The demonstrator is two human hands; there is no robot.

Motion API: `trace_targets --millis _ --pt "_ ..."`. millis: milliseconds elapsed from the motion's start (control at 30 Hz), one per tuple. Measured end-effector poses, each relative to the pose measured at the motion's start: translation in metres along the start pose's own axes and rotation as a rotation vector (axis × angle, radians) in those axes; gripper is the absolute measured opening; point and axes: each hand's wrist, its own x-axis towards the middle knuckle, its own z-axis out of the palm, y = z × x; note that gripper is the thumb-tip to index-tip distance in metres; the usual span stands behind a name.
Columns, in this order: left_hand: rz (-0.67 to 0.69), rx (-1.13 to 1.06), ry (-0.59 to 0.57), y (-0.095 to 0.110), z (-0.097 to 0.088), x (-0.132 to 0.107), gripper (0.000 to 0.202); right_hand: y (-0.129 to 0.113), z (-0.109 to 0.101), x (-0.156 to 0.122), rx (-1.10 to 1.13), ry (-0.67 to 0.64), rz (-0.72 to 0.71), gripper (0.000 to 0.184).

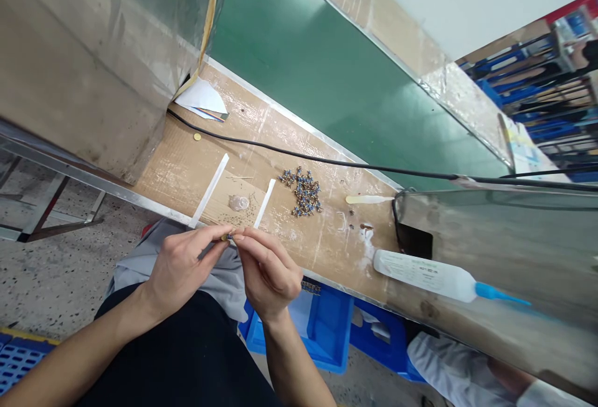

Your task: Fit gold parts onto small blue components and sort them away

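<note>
Just over the table's front edge, my left hand (180, 267) pinches a small brass-and-blue part (227, 237) between thumb and forefinger. The fingertips of my right hand (271, 267) close on the other end of that same part and hide some of it. Beyond my hands, a small clear lump or bag (238, 203) lies among scattered tiny pieces (233, 219) between two white tape strips. A pile of similar brass-and-blue parts (306, 192) sits to the right of the tape.
A black cable (289, 153) crosses the cardboard-covered table (327, 242). At the right lie a pale flat stick (369, 199) and a white bottle with a blue nozzle (427, 276). Below the edge is a blue bin (327, 335). Metal panels stand on both sides.
</note>
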Motion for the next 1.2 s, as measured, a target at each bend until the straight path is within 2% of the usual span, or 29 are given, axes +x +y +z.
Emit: trace_targets --millis 200,533,800,1200 --pt "0.065 0.054 -0.023 0.005 -0.002 0.001 0.023 0.002 -0.001 -0.003 -0.021 -0.007 -0.042 0.053" --pt "0.082 0.119 -0.003 0.010 0.002 0.000 0.021 0.000 -0.001 -0.004 -0.058 0.020 -0.064 0.053" --pt "0.006 0.027 0.003 0.017 -0.001 -0.002 0.029 -0.002 -0.002 -0.010 -0.149 0.064 -0.163 0.052" --pt "0.025 -0.012 0.042 0.025 -0.003 0.001 0.026 -0.008 -0.002 -0.019 -0.198 0.096 -0.259 0.055"
